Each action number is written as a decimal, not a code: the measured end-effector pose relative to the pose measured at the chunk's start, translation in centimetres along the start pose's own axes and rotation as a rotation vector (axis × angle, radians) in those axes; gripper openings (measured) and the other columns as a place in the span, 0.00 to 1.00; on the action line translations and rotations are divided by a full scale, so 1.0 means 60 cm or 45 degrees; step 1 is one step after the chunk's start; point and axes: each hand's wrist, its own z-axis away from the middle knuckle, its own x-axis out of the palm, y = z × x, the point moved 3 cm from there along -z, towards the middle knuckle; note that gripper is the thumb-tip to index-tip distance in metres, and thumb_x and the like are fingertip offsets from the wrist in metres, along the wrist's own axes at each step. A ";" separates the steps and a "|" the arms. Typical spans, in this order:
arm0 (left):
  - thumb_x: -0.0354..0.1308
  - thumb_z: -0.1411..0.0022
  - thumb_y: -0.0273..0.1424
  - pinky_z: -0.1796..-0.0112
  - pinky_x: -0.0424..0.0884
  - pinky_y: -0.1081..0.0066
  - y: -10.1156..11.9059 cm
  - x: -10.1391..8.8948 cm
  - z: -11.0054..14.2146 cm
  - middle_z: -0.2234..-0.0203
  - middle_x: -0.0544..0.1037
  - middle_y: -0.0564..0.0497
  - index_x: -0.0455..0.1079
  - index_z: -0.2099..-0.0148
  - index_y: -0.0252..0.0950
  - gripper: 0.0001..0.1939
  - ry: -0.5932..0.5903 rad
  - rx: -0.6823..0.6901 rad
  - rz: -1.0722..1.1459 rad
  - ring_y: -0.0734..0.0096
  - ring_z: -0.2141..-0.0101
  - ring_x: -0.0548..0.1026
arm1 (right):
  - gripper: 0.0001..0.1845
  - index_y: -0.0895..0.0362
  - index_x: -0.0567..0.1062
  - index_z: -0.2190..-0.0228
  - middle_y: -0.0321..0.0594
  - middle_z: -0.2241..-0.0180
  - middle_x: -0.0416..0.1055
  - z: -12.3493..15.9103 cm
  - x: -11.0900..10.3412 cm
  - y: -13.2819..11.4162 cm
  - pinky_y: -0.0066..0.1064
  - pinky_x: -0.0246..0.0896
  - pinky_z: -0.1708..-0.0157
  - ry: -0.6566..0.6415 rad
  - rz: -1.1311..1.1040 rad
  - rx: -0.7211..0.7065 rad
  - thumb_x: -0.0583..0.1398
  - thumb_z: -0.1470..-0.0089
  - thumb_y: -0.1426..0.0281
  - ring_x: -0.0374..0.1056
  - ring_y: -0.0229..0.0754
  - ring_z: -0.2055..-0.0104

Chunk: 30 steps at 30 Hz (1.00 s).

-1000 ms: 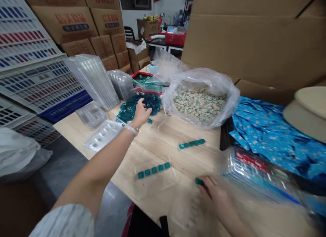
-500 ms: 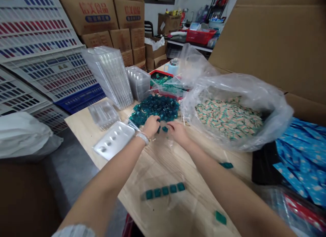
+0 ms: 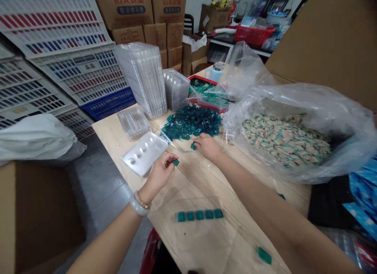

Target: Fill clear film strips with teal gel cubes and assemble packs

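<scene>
In the head view, the left hand (image 3: 160,171) reaches over the wooden table (image 3: 188,183), thumb and fingers pinched together on a small teal piece (image 3: 176,162) that sticks out past their tips. A pale bracelet (image 3: 139,207) circles that wrist. The right hand (image 3: 207,147) is a little farther forward and to the right, its fingertips at a second teal piece (image 3: 193,146); whether they are closed firmly on it, I cannot tell. Just beyond the right fingers spreads a heap of dark teal pieces (image 3: 193,121).

Just left of the left fingers lies a white tray (image 3: 144,153) with a line of hollows, and past it a clear molded tray (image 3: 134,123). Farther forward from those fingers stand a tall stack of clear trays (image 3: 144,79) and a shorter stack (image 3: 176,88).

On the near side of both hands' fingers is a row of five teal squares (image 3: 199,215), and nearer still, off to the right, a loose green piece (image 3: 264,255). To the right of the right fingers, an open plastic bag (image 3: 294,94) holds many striped pieces (image 3: 285,138).
</scene>
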 end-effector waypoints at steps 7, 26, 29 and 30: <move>0.50 0.50 0.27 0.73 0.63 0.74 -0.032 0.003 0.027 0.78 0.72 0.53 0.70 0.68 0.34 0.08 0.160 0.081 -0.159 0.74 0.76 0.68 | 0.13 0.57 0.71 0.63 0.39 0.69 0.69 0.078 0.007 -0.107 0.29 0.60 0.67 0.012 -0.863 -0.154 0.55 0.51 0.67 0.65 0.37 0.68; 0.44 0.43 0.21 0.53 0.62 0.61 -0.050 0.059 0.081 0.57 0.67 0.44 0.67 0.62 0.33 0.12 -0.114 0.643 -0.821 0.64 0.55 0.64 | 0.11 0.59 0.69 0.65 0.47 0.62 0.65 0.178 0.047 -0.095 0.35 0.61 0.59 0.333 -0.237 -0.459 0.48 0.46 0.76 0.61 0.42 0.57; 0.46 0.44 0.22 0.53 0.63 0.63 -0.036 0.062 0.074 0.58 0.67 0.45 0.66 0.62 0.33 0.10 -0.130 0.672 -0.774 0.66 0.55 0.64 | 0.12 0.60 0.70 0.65 0.46 0.65 0.66 0.188 0.048 -0.086 0.35 0.62 0.61 0.362 -0.178 -0.523 0.48 0.46 0.76 0.62 0.42 0.60; 0.47 0.45 0.22 0.53 0.63 0.64 -0.027 0.062 0.066 0.58 0.67 0.45 0.66 0.62 0.33 0.10 -0.112 0.680 -0.736 0.67 0.55 0.64 | 0.11 0.60 0.70 0.66 0.46 0.67 0.67 0.187 0.050 -0.085 0.36 0.62 0.61 0.360 -0.159 -0.530 0.48 0.46 0.76 0.62 0.43 0.62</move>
